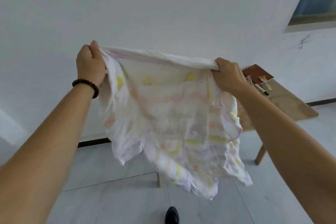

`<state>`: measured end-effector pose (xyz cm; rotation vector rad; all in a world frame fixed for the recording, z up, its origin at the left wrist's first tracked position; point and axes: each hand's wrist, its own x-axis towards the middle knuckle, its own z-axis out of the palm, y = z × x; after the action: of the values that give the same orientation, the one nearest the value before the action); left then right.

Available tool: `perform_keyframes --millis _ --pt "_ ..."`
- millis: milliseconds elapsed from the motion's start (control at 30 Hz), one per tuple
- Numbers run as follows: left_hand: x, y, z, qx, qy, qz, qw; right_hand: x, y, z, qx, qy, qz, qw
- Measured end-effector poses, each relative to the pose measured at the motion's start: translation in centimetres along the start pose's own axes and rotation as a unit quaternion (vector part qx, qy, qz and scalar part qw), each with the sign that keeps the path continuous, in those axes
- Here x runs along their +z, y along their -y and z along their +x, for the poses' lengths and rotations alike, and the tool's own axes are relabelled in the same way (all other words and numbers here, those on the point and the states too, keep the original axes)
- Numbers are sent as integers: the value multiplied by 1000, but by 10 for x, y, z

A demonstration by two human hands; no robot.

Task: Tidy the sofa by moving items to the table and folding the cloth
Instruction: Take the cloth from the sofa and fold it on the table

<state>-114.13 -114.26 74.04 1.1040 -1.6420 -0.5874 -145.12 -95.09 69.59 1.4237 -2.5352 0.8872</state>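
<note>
A thin white cloth (pixel 169 114) with faint yellow, orange and pink marks hangs spread out in the air in front of me. My left hand (pixel 90 63) grips its upper left corner and my right hand (pixel 228 74) grips its upper right corner, so the top edge stretches between them. The lower edge dangles loose and crumpled above the floor. Behind the cloth stands a wooden table (pixel 291 107), mostly hidden by it. On the table's far end lie a brown book (pixel 254 72), a marker pen (pixel 261 89) and a small brush. The sofa is out of view.
A white wall fills the background, with a window (pixel 316 0) at the upper right. Pale floor tiles lie below. Two table legs (pixel 260 154) show under the cloth. The toe of my black shoe (pixel 171 215) is at the bottom edge.
</note>
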Motion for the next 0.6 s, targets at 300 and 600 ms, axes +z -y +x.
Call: perform_keyframes --millis 300,600 --pt "149 26 142 -94 64 -141 983 -18 -2 183 -36 -222 -21 974" --pt "272 158 82 -53 250 177 950 155 -134 151 108 144 -33 983"
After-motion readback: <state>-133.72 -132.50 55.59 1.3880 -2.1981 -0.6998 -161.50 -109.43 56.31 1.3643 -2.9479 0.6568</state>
